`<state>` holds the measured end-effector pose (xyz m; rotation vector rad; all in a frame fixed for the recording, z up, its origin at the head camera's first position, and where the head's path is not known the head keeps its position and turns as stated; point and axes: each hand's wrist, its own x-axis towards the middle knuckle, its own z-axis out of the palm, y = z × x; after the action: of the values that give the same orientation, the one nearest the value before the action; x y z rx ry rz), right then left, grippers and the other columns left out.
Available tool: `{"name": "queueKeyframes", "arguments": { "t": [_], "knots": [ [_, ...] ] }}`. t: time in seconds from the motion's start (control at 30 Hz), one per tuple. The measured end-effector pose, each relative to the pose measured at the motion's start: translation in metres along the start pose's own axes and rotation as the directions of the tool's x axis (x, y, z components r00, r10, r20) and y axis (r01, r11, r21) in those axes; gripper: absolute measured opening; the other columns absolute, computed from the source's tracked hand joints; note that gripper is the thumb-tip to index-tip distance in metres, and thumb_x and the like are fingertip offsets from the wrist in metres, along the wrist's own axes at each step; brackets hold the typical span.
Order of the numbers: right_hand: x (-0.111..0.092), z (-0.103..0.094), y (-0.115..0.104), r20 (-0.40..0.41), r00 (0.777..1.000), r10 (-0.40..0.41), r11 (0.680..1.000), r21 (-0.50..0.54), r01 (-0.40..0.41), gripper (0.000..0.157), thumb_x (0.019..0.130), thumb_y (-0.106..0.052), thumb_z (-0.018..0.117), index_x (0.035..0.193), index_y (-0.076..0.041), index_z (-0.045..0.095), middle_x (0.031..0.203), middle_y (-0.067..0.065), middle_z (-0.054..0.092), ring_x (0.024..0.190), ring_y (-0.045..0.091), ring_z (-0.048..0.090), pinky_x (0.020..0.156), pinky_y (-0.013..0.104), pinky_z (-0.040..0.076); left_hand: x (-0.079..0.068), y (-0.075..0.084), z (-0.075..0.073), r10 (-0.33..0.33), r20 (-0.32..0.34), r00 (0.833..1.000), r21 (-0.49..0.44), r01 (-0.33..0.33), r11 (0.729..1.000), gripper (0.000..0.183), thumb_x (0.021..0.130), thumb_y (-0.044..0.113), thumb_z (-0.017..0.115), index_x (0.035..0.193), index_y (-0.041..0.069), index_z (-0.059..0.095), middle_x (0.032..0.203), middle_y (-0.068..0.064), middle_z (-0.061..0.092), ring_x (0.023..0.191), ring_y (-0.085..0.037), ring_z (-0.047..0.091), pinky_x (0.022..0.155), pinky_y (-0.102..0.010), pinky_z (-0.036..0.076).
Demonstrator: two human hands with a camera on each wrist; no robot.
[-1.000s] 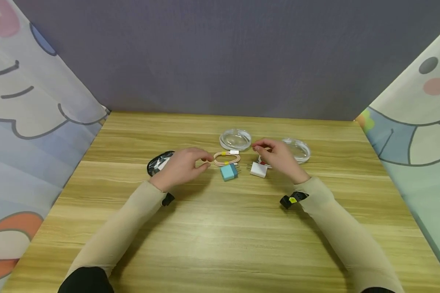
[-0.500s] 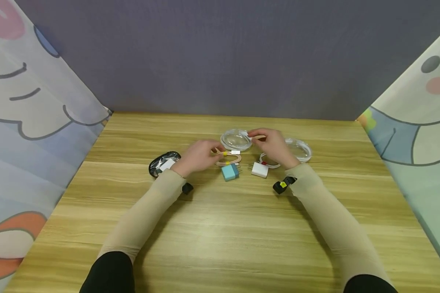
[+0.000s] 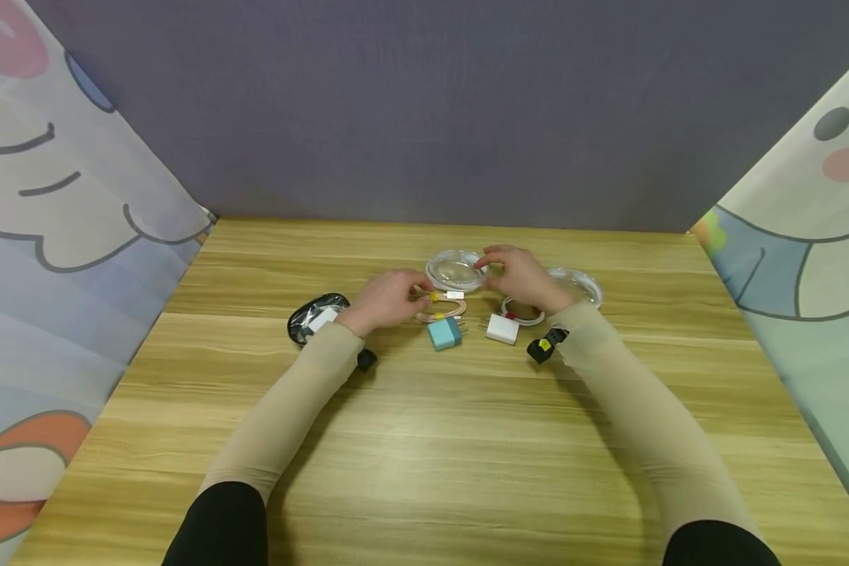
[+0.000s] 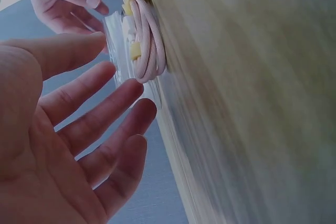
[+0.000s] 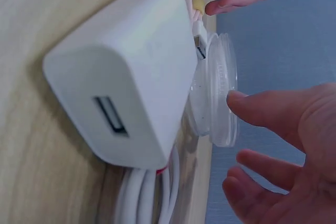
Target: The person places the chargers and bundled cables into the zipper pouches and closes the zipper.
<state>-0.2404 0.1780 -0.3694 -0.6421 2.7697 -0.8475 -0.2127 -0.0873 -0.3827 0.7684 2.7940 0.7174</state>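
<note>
My left hand point(image 3: 387, 300) hovers beside a coiled pink cable point(image 3: 443, 312) with yellow ties and a white plug. In the left wrist view the cable coil point(image 4: 147, 45) lies just past the spread, relaxed fingertips, with nothing gripped. Over the right edge of a clear round case point(image 3: 456, 275) with white cable in it reaches my right hand point(image 3: 527, 277). In the right wrist view the thumb overlaps the edge of that case point(image 5: 220, 77); contact is hard to tell. The other visible fingers point(image 5: 268, 167) stand apart from it.
In front of the coils sit a teal charger point(image 3: 442, 333) and a white charger point(image 3: 501, 329). A white cable with a red tie point(image 3: 512, 314) and a second clear case point(image 3: 586, 283) lie right. A bagged black cable point(image 3: 303, 321) lies left. A grey partition point(image 3: 424, 110) stands behind.
The left hand has moved right, up to the pink cable. My right hand has shifted a little away from me onto the edge of the clear case. The chargers and cables stay put.
</note>
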Motion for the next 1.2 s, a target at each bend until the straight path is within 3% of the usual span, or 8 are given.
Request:
{"name": "queueKeyframes", "arguments": {
  "t": [0.1,0.27,0.43,0.67,0.8,1.0,1.2],
  "knots": [
    [0.002,0.000,0.001,0.036,0.999,0.030,0.999,-0.017,-0.029,0.041,0.087,-0.009,0.076,0.127,-0.007,0.067,0.153,0.020,0.039,0.141,0.043,0.032,0.115,0.057,0.023,0.001,-0.001,0.001,-0.002,0.014,1.000,0.000,0.002,1.000,0.026,0.093,0.025,0.069,0.116,0.014,0.072,0.114,-0.002,0.070,0.097,-0.017,0.066,0.086,-0.039,0.052],
    [0.004,0.001,0.002,0.060,0.997,0.042,0.999,-0.015,-0.041,0.043,0.086,-0.006,0.076,0.128,-0.007,0.068,0.152,0.021,0.040,0.140,0.043,0.033,0.115,0.057,0.022,0.001,-0.002,0.003,0.000,0.038,0.999,-0.011,0.001,1.000,0.026,0.092,0.024,0.072,0.116,0.016,0.072,0.108,0.001,0.070,0.098,-0.017,0.065,0.087,-0.039,0.052],
    [0.008,0.005,0.004,0.029,1.000,0.010,1.000,-0.024,-0.009,0.038,0.086,-0.005,0.076,0.124,-0.006,0.070,0.146,0.020,0.048,0.133,0.040,0.043,0.113,0.053,0.030,0.000,-0.004,0.005,0.005,0.066,0.998,0.013,-0.006,1.000,0.028,0.091,0.025,0.073,0.118,0.019,0.071,0.103,0.004,0.069,0.099,-0.016,0.063,0.088,-0.038,0.050],
    [0.009,0.009,0.006,-0.010,1.000,-0.005,1.000,0.015,0.005,0.029,0.087,-0.004,0.074,0.116,-0.003,0.072,0.138,0.018,0.056,0.114,0.034,0.060,0.099,0.048,0.046,-0.001,-0.005,0.005,0.028,0.082,0.996,0.012,-0.029,1.000,0.038,0.084,0.020,0.080,0.121,0.016,0.070,0.108,0.000,0.069,0.096,-0.017,0.061,0.088,-0.039,0.049],
    [0.010,0.010,0.006,-0.011,1.000,0.014,1.000,0.024,-0.013,0.027,0.087,-0.004,0.075,0.114,-0.002,0.072,0.129,0.018,0.061,0.111,0.033,0.062,0.097,0.047,0.048,-0.002,-0.008,0.005,0.042,0.095,0.995,0.029,-0.045,0.999,0.042,0.081,0.021,0.083,0.120,0.015,0.070,0.107,0.002,0.067,0.093,-0.017,0.059,0.087,-0.038,0.048],
    [0.012,0.010,0.009,-0.043,0.998,0.051,0.997,0.066,-0.048,0.016,0.089,-0.005,0.073,0.104,-0.001,0.074,0.104,0.014,0.073,0.099,0.030,0.067,0.090,0.044,0.050,-0.001,-0.009,0.006,0.034,0.096,0.995,0.036,-0.037,0.999,0.038,0.082,0.020,0.083,0.117,0.015,0.071,0.101,0.003,0.066,0.089,-0.017,0.057,0.084,-0.037,0.047],
    [0.009,0.012,0.010,-0.089,0.995,0.045,0.994,0.101,-0.036,0.013,0.090,-0.010,0.074,0.101,-0.003,0.075,0.100,0.012,0.074,0.096,0.028,0.068,0.091,0.043,0.050,0.000,-0.009,0.006,0.024,0.101,0.995,0.057,-0.029,0.998,0.032,0.082,0.019,0.083,0.112,0.015,0.072,0.104,0.002,0.066,0.091,-0.018,0.057,0.086,-0.038,0.047]
  ]
}}
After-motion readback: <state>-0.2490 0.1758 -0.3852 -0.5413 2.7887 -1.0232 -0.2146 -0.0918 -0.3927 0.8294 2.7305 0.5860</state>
